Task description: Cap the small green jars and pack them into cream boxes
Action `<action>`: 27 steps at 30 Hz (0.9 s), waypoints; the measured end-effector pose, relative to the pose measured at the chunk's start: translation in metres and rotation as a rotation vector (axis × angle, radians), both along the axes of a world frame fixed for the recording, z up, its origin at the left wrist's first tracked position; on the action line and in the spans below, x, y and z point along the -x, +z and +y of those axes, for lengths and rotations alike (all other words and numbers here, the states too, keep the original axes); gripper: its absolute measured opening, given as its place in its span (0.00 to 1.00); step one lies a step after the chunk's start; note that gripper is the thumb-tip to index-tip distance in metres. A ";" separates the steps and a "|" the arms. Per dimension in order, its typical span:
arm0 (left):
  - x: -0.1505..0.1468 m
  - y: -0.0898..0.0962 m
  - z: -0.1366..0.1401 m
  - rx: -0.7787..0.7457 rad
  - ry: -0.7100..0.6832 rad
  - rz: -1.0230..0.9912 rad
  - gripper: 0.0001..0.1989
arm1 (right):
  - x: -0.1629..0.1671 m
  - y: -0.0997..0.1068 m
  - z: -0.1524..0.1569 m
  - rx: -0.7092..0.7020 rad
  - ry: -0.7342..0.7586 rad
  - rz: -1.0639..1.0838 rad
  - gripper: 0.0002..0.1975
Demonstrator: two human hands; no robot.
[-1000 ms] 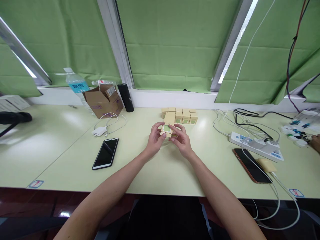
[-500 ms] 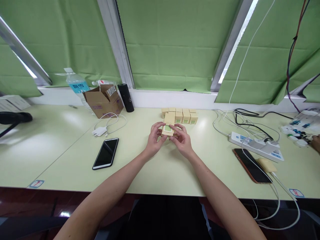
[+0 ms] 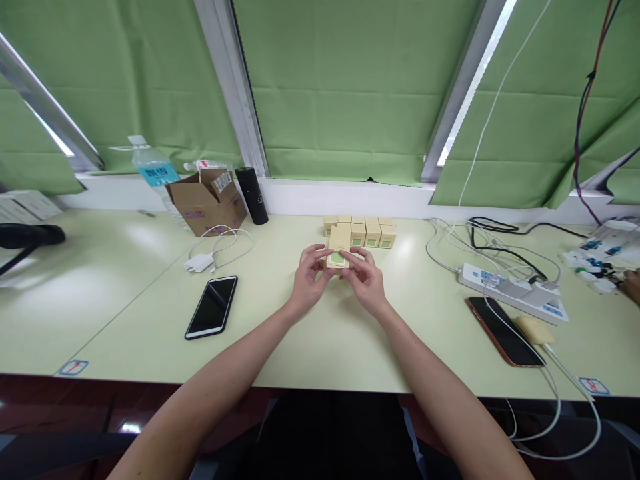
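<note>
Between both hands is a small tan cardboard box with a green and white label facing up toward me. My left hand grips its left side, thumb low at the near edge and index finger on the label. From the right, my right hand holds the same box, its fingers across the label and its thumb at the near lower edge. Just behind it stand several similar small tan boxes in a row, partly hidden by the held one.
Left lie a phone, a white charger, an open carton and a black cylinder. On the right are a power strip, another phone and loose cables. Another person's hand shows at the right edge.
The index fingers have shifted slightly over the label, and the box has moved very slightly. Both hands keep their hold on it.
</note>
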State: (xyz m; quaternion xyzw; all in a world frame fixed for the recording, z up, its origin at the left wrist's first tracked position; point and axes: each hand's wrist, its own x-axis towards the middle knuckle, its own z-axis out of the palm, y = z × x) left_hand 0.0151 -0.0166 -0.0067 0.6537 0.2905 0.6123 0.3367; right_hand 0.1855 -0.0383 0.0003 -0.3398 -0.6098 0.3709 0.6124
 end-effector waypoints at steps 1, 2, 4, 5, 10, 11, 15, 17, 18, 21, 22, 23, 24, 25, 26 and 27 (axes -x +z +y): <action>0.000 0.000 0.000 0.005 -0.001 -0.001 0.21 | 0.000 0.000 0.000 0.003 -0.001 -0.007 0.24; 0.000 0.000 0.000 0.009 -0.003 -0.003 0.21 | 0.000 0.000 0.000 0.005 -0.001 -0.012 0.24; 0.001 0.001 0.000 0.019 -0.009 -0.006 0.20 | -0.001 -0.001 0.000 0.007 0.000 -0.011 0.24; 0.001 0.001 0.000 0.023 -0.012 -0.007 0.20 | -0.001 -0.001 0.001 0.005 0.000 -0.007 0.23; 0.000 0.005 -0.002 0.046 -0.004 -0.036 0.20 | -0.001 -0.001 0.000 0.002 -0.001 -0.003 0.22; -0.001 0.006 -0.002 0.056 -0.004 -0.046 0.20 | -0.001 -0.001 0.000 0.003 -0.004 -0.009 0.22; -0.001 0.008 -0.005 0.084 -0.007 -0.057 0.19 | 0.000 0.000 -0.001 0.005 0.003 -0.016 0.22; -0.001 0.008 -0.006 0.074 -0.008 -0.043 0.20 | 0.000 0.001 -0.002 0.008 0.008 -0.018 0.23; -0.001 0.008 -0.006 0.063 -0.011 -0.033 0.20 | 0.000 0.001 -0.002 0.007 0.007 -0.025 0.23; -0.001 0.008 -0.008 0.018 -0.022 0.006 0.21 | -0.002 0.002 -0.003 -0.015 -0.002 -0.086 0.24; -0.001 0.008 -0.008 0.005 -0.016 0.030 0.22 | -0.003 0.002 -0.004 -0.032 -0.008 -0.122 0.24; -0.001 0.007 -0.009 -0.006 -0.003 0.062 0.24 | -0.003 0.002 -0.005 -0.056 -0.018 -0.162 0.24; -0.001 0.007 -0.010 -0.013 0.018 0.099 0.26 | -0.003 0.002 -0.005 -0.085 -0.032 -0.205 0.24; -0.001 0.007 -0.010 -0.014 0.045 0.136 0.28 | -0.004 0.002 -0.006 -0.116 -0.046 -0.248 0.24; -0.001 0.007 -0.011 -0.013 0.073 0.171 0.30 | -0.004 0.002 -0.007 -0.145 -0.058 -0.294 0.24; -0.001 0.007 -0.011 -0.008 0.097 0.199 0.31 | -0.003 0.001 -0.008 -0.172 -0.066 -0.342 0.25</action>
